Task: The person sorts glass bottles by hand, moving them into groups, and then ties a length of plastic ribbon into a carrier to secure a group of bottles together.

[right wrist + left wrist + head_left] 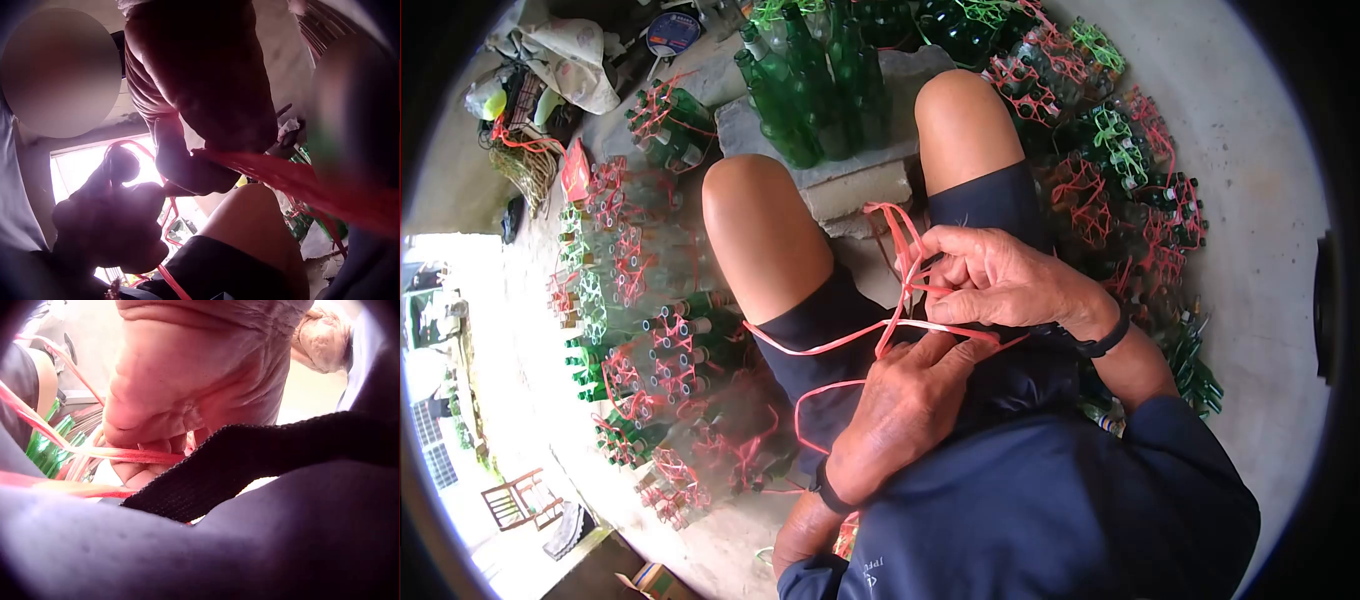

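Red plastic twine [802, 351], knotted into a loose, open mesh, hangs between both hands above the person's lap. With thumb and fingers, the right hand [1015, 280] pinches the upper strands beside a loop that points toward the knees. Just below it, the left hand [910, 395] grips the lower strands, its back to the head camera. A strand trails from the left hand across the dark shorts. In the left wrist view, twine [125, 455] runs in under the curled left fingers. A broad red strand [294, 184] leaves the right fingertips in the right wrist view.
Several green bottles [795, 95] stand on a stone slab [910, 65] beyond the knees. Bundles of bottles netted in red and green twine crowd the floor at left [670, 350] and right [1100, 190]. A wooden chair [522, 500] is at lower left.
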A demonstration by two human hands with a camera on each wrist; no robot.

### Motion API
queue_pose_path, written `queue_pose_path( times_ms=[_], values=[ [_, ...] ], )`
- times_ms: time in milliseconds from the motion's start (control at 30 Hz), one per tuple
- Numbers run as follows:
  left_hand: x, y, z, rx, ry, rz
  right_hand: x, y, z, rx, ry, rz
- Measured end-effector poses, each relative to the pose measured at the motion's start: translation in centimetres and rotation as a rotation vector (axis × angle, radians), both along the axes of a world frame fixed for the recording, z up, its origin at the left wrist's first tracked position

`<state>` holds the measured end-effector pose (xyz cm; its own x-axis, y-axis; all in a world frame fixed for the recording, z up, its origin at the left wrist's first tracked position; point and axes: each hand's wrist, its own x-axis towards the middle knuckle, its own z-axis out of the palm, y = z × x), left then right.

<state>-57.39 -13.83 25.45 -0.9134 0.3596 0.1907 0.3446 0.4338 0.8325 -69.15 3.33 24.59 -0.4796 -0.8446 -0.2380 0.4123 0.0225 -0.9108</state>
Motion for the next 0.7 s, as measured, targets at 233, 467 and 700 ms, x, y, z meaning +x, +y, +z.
queue_pose_path(
  times_ms=[233, 467, 700],
  values=[
    [0.1, -0.6, 0.3, -0.003, -0.136, 0.024, 0.9, -0.6, -0.1, -0.11, -0.072, -0.082],
    [0.2, -1.0, -0.1, -0.061, -0.153, 0.054, 1.0, -0.6, 0.0, -0.05, -0.069, -0.034],
    [1.0, -2.6, 1.1, 0.088, 0.006, 0.547, 0.6, -0.4, 0.9, -0.053, 0.017, -0.084]
  ],
)
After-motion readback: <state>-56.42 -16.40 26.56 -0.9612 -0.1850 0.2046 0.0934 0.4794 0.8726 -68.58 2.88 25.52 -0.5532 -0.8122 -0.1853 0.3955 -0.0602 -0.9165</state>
